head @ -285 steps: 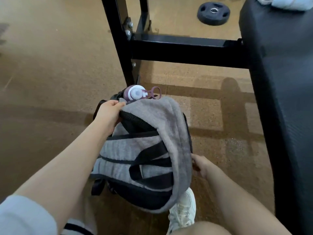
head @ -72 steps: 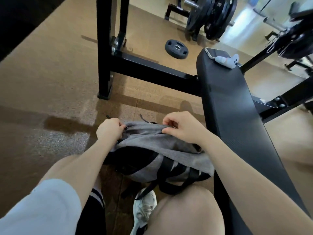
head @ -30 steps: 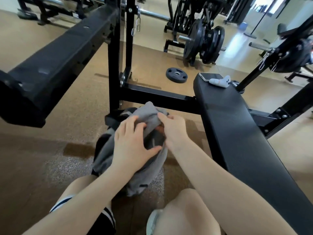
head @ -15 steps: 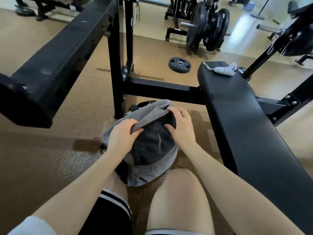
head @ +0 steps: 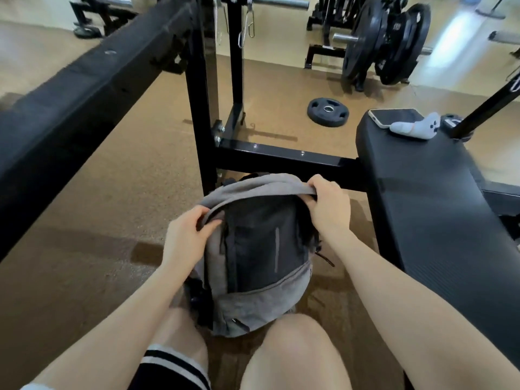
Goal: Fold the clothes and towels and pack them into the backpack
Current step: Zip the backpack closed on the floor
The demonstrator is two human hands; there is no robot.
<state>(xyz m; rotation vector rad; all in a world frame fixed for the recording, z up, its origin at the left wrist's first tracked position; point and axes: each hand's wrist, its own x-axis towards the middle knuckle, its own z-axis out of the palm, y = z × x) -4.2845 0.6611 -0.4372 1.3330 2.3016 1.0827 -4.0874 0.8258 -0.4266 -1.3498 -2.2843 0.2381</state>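
Daylight glare on floor [head: 461,32] upper right; soft shadows; wide-angle edge distortion.

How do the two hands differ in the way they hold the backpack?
The right hand grips the backpack at its top rim, farther away; the left hand pinches the nearer left edge, lower down. The right hand's fingers wrap over the grey flap; the left's thumb lies across it. Both hold grey fabric.

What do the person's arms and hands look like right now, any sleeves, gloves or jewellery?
Both forearms are bare, with no gloves. The left hand and right hand show no watch or bracelet, and no ring can be made out in this view. A bit of white sleeve shows at the left upper arm, at the frame's bottom edge.
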